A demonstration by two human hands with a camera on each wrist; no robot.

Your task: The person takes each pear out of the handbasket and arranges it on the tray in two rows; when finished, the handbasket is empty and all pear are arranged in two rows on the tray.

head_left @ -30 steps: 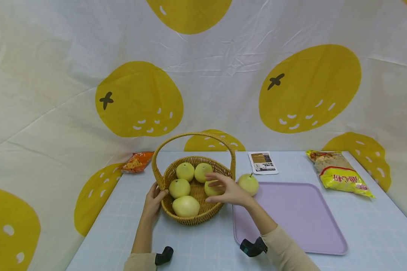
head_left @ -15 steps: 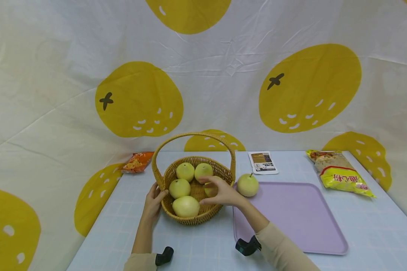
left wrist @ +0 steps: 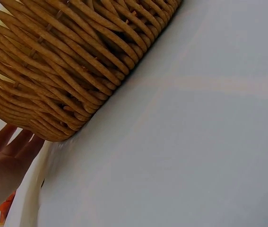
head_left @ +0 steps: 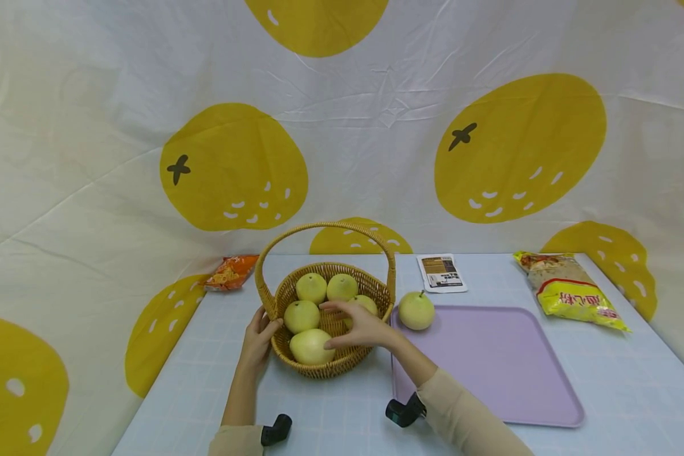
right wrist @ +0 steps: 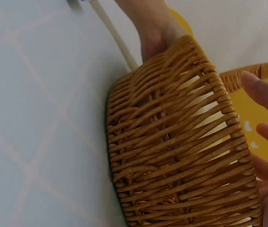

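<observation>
A woven wicker basket (head_left: 342,368) with a tall arched handle holds several round yellow-green pears (head_left: 311,288). My left hand (head_left: 256,337) grips its left rim, thumb on top and fingers along the outer wall; in the left wrist view the fingers (left wrist: 18,146) lie against the weave. Over the front right of the basket reaches my right hand (head_left: 360,325), fingers and thumb spread apart with nothing between them. Its thumb tip overlaps the pale front pear (head_left: 310,347) in the head view. Another pear (head_left: 416,310) with a stem sits at the tray's back left corner.
A lilac tray (head_left: 490,367) lies right of the basket. Along the back are an orange snack bag (head_left: 231,273), a white-edged flat packet (head_left: 441,273) and a yellow food bag (head_left: 572,291). A fruit-print curtain (head_left: 370,158) hangs behind the table.
My right hand has moved left and slightly down across the basket, from the right-hand pear toward the front pear, uncovering the right-hand one. My left hand has stayed on the rim.
</observation>
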